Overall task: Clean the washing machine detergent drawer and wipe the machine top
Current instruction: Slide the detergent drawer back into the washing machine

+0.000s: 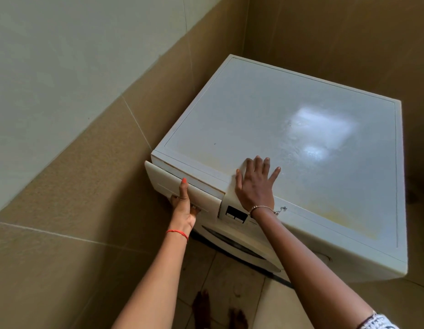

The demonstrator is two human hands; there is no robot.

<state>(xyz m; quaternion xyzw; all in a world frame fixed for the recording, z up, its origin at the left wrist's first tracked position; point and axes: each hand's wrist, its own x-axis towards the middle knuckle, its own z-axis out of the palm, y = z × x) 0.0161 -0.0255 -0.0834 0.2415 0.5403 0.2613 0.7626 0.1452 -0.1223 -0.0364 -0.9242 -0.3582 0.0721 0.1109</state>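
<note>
— What carries everything here?
— A beige tiled floor [232,279], seen at the bottom middle of the frame, with pale grout lines.
— And what stands on it?
— A white washing machine [277,129], filling the centre and right. Two bare feet [201,305] stand near its front, at the bottom edge.

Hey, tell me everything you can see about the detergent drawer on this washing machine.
The detergent drawer is a cream-white, smooth, plastic-looking panel at the top left corner of the front of the washing machine, beside the dark display. It seems pulled slightly out, with a dark gap along its upper edge; its inside is hidden. The left hand grips it, fingers curled under the lower handle recess, thumb up against the front face.
</note>
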